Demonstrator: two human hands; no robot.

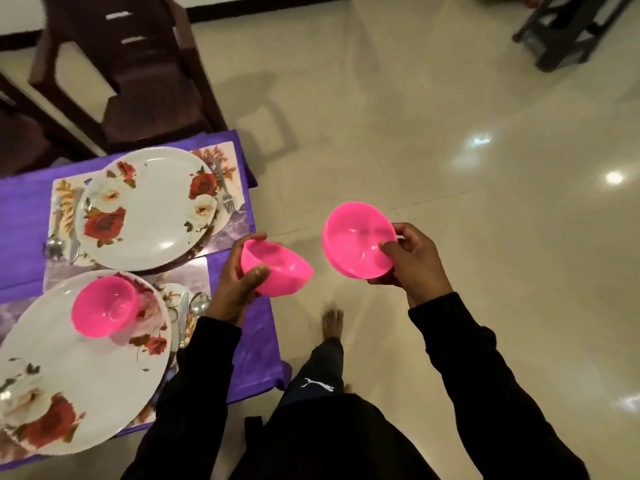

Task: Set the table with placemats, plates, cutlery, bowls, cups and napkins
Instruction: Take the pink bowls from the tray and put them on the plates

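Your left grip (239,275) clasped a pink bowl (277,268) by its rim, thumb inside, at the bench's (20,209) right edge; your right grip (412,261) held a second pink bowl (358,239) the same way, tilted toward you, out over the tiled floor (450,116); a third pink bowl (105,306) sat on the near floral plate (69,375); the far floral plate (149,216) lay on its placemat (235,223) between a fork (223,187) and a spoon (55,233); a dark chair (138,71) stood beyond the purple cloth.
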